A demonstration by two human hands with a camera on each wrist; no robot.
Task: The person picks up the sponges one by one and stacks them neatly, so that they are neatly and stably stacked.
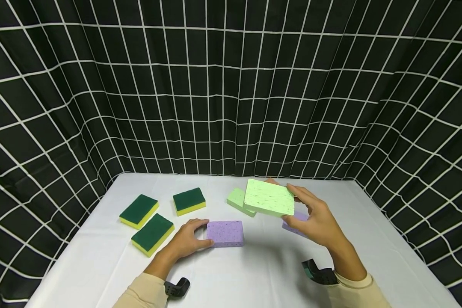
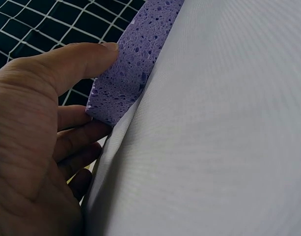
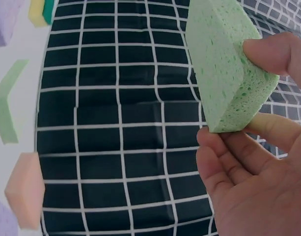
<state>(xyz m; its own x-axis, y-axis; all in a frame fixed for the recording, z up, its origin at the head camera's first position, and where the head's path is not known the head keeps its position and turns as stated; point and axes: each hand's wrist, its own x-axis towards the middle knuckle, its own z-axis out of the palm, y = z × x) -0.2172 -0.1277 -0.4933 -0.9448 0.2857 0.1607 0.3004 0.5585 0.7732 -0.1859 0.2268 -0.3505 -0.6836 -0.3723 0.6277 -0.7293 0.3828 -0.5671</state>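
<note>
My right hand [image 1: 318, 218] holds a light green sponge [image 1: 268, 197] up above the table, thumb on one edge and fingers on the opposite one. In the right wrist view the same green sponge [image 3: 221, 69] shows its pores, with the thumb pressed on its side. Lower down, my left hand [image 1: 189, 238] grips the left end of a purple sponge [image 1: 225, 233] lying flat on the table. The left wrist view has the thumb on the front side of this purple sponge [image 2: 140, 54] and the fingers around its end.
Left of the hands lie several yellow sponges with green scouring tops, one [image 1: 189, 201] behind and another [image 1: 152, 234] nearer. A second green sponge [image 1: 238, 200], an orange sponge [image 3: 25, 189] and another purple sponge [image 1: 295, 224] lie around the raised one. Black gridded curtains [image 1: 223, 85] enclose the white table [image 1: 231, 278].
</note>
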